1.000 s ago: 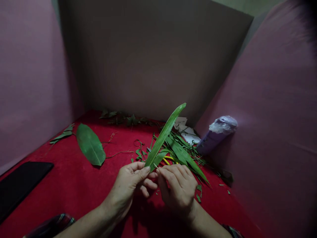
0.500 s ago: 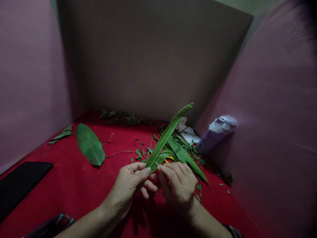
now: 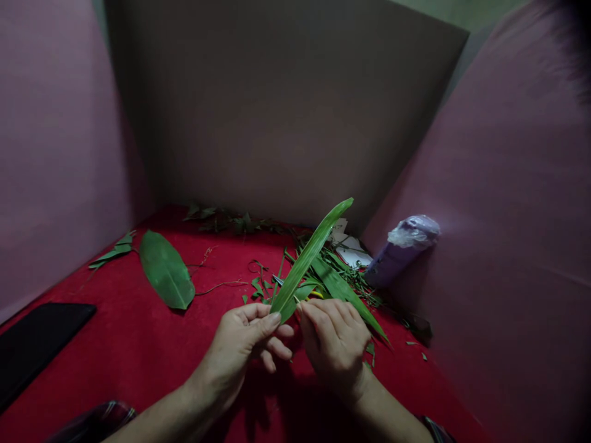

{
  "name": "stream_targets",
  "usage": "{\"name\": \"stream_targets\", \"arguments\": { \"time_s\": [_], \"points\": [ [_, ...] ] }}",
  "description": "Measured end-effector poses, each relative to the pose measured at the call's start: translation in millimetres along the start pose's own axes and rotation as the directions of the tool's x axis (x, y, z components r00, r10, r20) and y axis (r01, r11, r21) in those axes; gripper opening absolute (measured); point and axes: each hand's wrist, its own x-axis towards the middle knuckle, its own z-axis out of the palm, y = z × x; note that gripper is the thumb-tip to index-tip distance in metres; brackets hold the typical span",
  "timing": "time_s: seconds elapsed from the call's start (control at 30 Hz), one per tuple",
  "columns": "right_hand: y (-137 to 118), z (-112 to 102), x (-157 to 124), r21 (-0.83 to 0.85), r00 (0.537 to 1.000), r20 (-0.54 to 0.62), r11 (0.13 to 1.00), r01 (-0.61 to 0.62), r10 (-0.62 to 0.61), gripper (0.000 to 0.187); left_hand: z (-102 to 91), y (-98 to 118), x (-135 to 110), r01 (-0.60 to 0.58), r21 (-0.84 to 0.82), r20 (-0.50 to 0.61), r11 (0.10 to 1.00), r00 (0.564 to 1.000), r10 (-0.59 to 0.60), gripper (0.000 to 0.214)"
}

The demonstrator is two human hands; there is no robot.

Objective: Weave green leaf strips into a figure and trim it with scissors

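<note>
My left hand (image 3: 244, 338) pinches the base of a long green leaf (image 3: 307, 258) between thumb and forefinger, the other fingers loosely curled. The leaf slants up and to the right, its tip bending over. Close beside it, my right hand (image 3: 335, 338) is closed on a thin pale pointed stick (image 3: 297, 300), like a toothpick; only its tip shows, near the leaf's lower right edge. Behind the hands lie another long leaf (image 3: 344, 289) and scissors with yellow handles (image 3: 316, 295), partly covered by leaves.
On the red cloth (image 3: 152, 357) lie a broad leaf (image 3: 167, 271), a black flat object (image 3: 41, 344), leaf scraps (image 3: 258, 288) and a pile of cut stems (image 3: 355, 277). White paper (image 3: 351, 249) and a plastic-topped purple container (image 3: 401, 251) stand near the right wall.
My right hand with the pale stick has shifted slightly right and up, away from my left thumb. The leaf's tip has dipped a little down and left.
</note>
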Motion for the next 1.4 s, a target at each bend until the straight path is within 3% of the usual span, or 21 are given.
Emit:
{"name": "stream_targets", "arguments": {
  "time_s": [0.47, 0.63, 0.9, 1.17, 1.3, 1.4],
  "points": [
    [19, 7, 2, -0.100, 0.997, 0.000, 0.992, -0.078, 0.078, 0.007, 0.6, 0, -3, 0.022, 0.012, 0.000, 1.000, 1.000, -0.022, 0.020],
    [36, 9, 3, -0.205, 0.990, 0.003, 0.969, -0.136, 0.139, 0.001, -1.5, -1, -2, -0.004, 0.031, 0.016, 1.000, 1.000, 0.004, 0.020],
    [73, 7, 4, -0.443, 0.973, -0.018, 0.871, -0.214, 0.230, 0.014, -1.7, 5, -2, -0.003, 0.068, 0.031, 0.998, 1.000, 0.001, 0.018],
    [134, -6, -10, -0.552, 0.892, -0.090, 0.723, -0.416, 0.444, 0.022, -10.1, 27, -7, 0.023, 0.030, 0.095, 0.999, 0.995, -0.026, 0.017],
    [153, -13, -16, -0.522, 0.833, -0.145, 0.674, -0.522, 0.533, 0.022, -20.1, 46, -11, -0.044, -0.042, 0.018, 0.998, 0.999, 0.044, 0.015],
    [150, -12, -14, -0.449, 0.791, -0.123, 0.678, -0.582, 0.599, 0.025, -25.9, 55, -12, -0.124, -0.048, -0.042, 0.991, 0.992, 0.122, 0.013]
  ]
}}
